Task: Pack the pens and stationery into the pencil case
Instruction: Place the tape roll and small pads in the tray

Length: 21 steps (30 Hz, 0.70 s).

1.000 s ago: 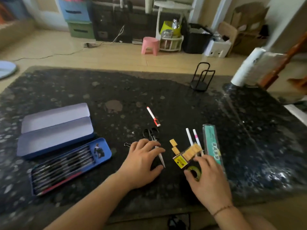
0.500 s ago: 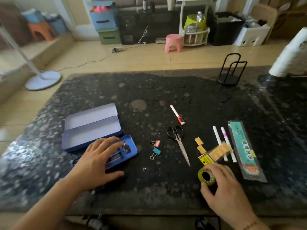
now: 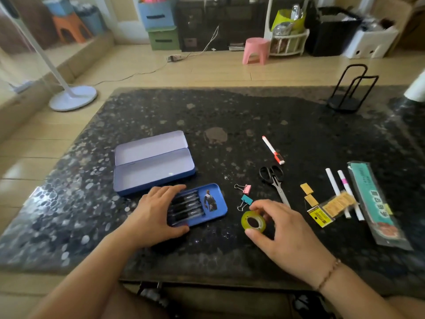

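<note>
An open blue metal pencil case (image 3: 154, 165) lies empty on the dark table, lid flat behind it. In front of it sits a blue inner tray (image 3: 213, 204) holding several black pens; my left hand (image 3: 153, 215) grips its left end, thumb on the near edge. My right hand (image 3: 282, 233) pinches a yellow-green tape roll (image 3: 253, 222) just right of the tray. Pink and teal binder clips (image 3: 244, 195), black scissors (image 3: 273, 180), a red-capped marker (image 3: 273, 150), two white pens (image 3: 340, 192), yellow erasers (image 3: 308, 193) and a packaged ruler (image 3: 374, 203) lie to the right.
A black wire stand (image 3: 349, 90) is at the table's far right, with a white roll at the right edge. Beyond the table are a fan base (image 3: 72, 97), a pink stool (image 3: 255, 50) and storage boxes on the floor. A small packet of yellow slips (image 3: 331, 209) lies by the pens.
My left hand left the scissors and moved left onto the pen tray. My right hand carried the tape roll leftward, close to the tray. The view swung left.
</note>
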Available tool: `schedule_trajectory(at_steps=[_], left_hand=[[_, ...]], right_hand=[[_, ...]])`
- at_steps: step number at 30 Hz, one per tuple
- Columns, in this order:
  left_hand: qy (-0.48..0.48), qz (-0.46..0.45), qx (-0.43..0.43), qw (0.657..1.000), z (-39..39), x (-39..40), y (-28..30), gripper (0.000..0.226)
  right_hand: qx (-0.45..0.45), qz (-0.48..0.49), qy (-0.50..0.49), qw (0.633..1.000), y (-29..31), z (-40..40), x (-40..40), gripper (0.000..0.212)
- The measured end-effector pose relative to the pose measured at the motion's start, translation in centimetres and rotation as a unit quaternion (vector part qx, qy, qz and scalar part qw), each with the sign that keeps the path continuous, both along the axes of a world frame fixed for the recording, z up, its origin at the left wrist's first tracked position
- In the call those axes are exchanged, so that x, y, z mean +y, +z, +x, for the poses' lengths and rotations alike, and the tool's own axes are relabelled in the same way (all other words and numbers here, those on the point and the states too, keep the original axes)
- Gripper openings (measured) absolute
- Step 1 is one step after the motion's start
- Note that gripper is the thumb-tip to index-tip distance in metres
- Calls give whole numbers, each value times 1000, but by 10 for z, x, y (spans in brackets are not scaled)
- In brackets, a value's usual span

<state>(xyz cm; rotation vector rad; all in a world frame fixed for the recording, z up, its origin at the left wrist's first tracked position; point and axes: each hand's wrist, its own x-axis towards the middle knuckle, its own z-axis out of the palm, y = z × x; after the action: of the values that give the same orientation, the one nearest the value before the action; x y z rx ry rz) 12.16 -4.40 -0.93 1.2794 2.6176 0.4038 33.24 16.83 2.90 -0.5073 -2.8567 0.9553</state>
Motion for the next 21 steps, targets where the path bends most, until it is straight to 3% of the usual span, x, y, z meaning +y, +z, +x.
schedule_trajectory(at_steps=[6,13,21], left_hand=[[-76,13,16,997,32,13,-7,98],[-83,11,14,996,33,15,-6,98],[-77,5,-3,997,31,15,-4,99]], right_hand=[[48,85,52,994,-14,-30,-5,43],[1,214,79,974,-31,-52,-7,38],[20,242,64,968,-41,-51,3,32]])
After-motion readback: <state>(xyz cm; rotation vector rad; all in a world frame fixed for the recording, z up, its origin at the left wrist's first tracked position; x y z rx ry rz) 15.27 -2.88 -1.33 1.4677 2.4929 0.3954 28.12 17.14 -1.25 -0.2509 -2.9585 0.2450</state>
